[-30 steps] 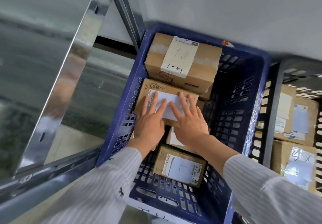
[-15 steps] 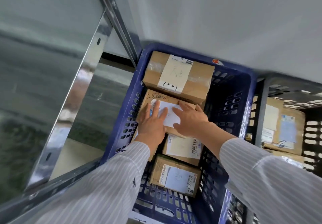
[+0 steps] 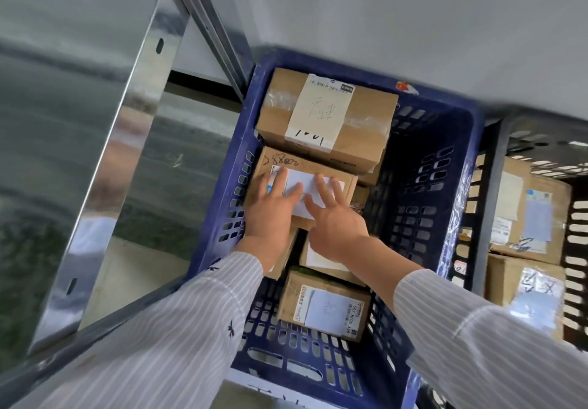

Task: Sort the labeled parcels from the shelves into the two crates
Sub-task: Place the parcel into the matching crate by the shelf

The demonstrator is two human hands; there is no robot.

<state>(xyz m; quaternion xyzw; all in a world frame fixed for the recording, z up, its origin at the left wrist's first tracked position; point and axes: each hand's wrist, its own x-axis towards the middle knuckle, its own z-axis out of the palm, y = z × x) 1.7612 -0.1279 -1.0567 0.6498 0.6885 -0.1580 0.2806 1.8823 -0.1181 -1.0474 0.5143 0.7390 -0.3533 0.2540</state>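
A blue plastic crate (image 3: 426, 167) holds several labeled cardboard parcels. My left hand (image 3: 270, 211) and my right hand (image 3: 334, 217) both lie flat, fingers straight, on a brown parcel with a white label and "28802" handwritten on it (image 3: 346, 182), in the crate's middle left. A larger parcel (image 3: 366, 122) lies beyond it at the far end. A small parcel (image 3: 327, 307) sits nearer me, and another one (image 3: 321, 262) is partly hidden under my right wrist. To the right stands a black crate (image 3: 490, 186) with more parcels (image 3: 534, 211).
A shiny metal shelf upright (image 3: 105, 179) and its diagonal brace (image 3: 210, 20) stand left of the blue crate. A grey rail (image 3: 95, 338) crosses the lower left. A pale wall (image 3: 413, 20) runs behind the crates. Grey floor shows at left.
Both hands stay pressed on the same parcel. My right hand has slid back slightly from its label, with fingers spread. The view has shifted a little.
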